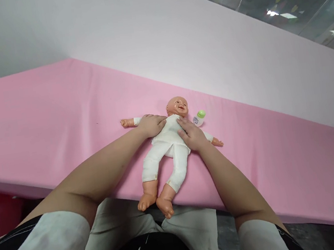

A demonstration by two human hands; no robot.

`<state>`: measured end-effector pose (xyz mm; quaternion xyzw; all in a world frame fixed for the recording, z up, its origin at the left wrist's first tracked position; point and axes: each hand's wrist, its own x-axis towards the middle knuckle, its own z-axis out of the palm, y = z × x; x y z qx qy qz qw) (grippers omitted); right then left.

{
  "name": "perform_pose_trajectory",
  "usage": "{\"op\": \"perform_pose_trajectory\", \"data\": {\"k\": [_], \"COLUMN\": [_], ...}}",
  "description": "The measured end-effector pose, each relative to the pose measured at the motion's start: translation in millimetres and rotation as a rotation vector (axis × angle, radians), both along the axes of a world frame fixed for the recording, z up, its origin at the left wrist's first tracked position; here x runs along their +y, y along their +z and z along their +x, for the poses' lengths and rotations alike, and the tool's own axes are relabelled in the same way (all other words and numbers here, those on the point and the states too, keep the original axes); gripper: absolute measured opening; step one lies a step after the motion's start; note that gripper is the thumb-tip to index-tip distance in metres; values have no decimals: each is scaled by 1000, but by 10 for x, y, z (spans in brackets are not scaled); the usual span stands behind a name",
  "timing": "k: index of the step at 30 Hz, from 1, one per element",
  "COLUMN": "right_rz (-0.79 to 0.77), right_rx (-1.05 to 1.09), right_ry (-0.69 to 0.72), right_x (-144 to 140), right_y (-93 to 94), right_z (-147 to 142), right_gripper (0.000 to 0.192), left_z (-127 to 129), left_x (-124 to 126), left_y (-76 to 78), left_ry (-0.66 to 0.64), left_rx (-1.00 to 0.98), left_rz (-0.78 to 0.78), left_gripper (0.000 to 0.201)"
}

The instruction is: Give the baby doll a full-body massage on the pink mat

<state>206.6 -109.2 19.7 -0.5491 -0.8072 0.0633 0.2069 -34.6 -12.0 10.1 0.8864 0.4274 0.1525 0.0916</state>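
The doll (167,149) lies face-up on the pink desk (60,115); left hand (152,124) and right hand (191,134) press flat, fingers spread, steadying its chest, bottle (199,117) beside.

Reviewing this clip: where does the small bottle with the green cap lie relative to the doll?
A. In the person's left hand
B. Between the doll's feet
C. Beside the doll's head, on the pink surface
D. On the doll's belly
C: the small bottle lies on the pink surface right beside the head of the doll, while the left hand and right hand rest flat on the doll's chest, holding no bottle.
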Motion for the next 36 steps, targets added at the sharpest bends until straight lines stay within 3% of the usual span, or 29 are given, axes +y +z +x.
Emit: {"op": "perform_pose_trajectory", "data": {"k": [5, 10, 13, 16, 22, 28, 32, 36], "right_rz": [-69, -125, -106, -107, -140, -157, -141, -35], "right_rx": [-74, -132, -108, -67, -2, 13, 20, 26], "right_ry": [-263, -316, -300, -302, -260, -285, -268, -225], "right_x": [-36, -40, -24, -12, -15, -30, -43, -51], "right_y": [68, 89, 54, 25, 31, 60, 54, 27], "right_z": [101, 214, 270, 325, 387, 342, 324, 276], "right_gripper": [54, 49, 48, 47, 46, 46, 48, 47], "left_z": [47, 171, 240, 298, 356, 286, 136, 4], "left_x": [-71, -505, -815, -959, -692, -351, -224, -97], "left_y": [14, 207, 305, 323, 232, 109, 46, 12], "left_ry": [-73, -431, -712, -801, -614, -384, -179, -8], "left_rx": [-186, -396, -338, -211, -63, -84, -166, -120], "left_rz": [118, 109, -52, -78, -14, 19, 27, 67], "left_gripper": [50, 41, 38, 37, 51, 66, 62, 53]}}
